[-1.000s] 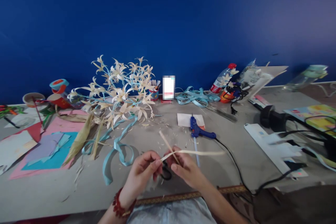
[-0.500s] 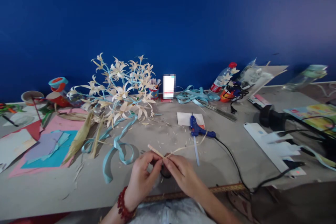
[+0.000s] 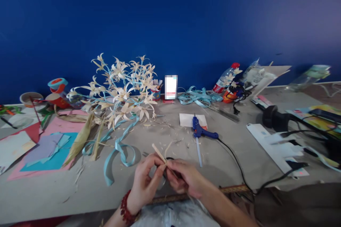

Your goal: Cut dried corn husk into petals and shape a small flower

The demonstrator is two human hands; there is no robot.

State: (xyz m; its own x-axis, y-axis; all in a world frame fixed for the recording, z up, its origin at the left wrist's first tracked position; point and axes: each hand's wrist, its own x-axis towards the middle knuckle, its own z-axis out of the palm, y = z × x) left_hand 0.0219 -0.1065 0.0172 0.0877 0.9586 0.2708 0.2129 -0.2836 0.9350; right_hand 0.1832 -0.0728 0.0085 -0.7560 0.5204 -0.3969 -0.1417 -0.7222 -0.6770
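My left hand [image 3: 147, 176], with a dark red beaded bracelet [image 3: 126, 208] on the wrist, pinches a pale corn husk strip [image 3: 159, 153] between thumb and fingers. The strip's flat end points up and to the left. My right hand [image 3: 186, 177] touches my left fingertips and pinches the same husk at its lower end, fingers curled under. A thin husk strand [image 3: 168, 145] rises from between the hands. Just behind my fingertips shows a dark curved edge of something mostly hidden. In front to the right lies a blue glue gun [image 3: 199, 129] with a glue stick [image 3: 199, 153] in it.
White husk flowers [image 3: 122, 92] on blue stems stand at the back left. Light blue ribbon [image 3: 108, 170] curls left of my hands. Dried husks [image 3: 80, 142] and coloured paper [image 3: 50, 161] lie farther left. At right is a white power strip [image 3: 277, 152] with cables.
My right hand has turned, its fingers now curled beneath the husk. The long strand that stretched towards the glue gun now stands short and bent above my hands. The flat strip has tipped more upright.
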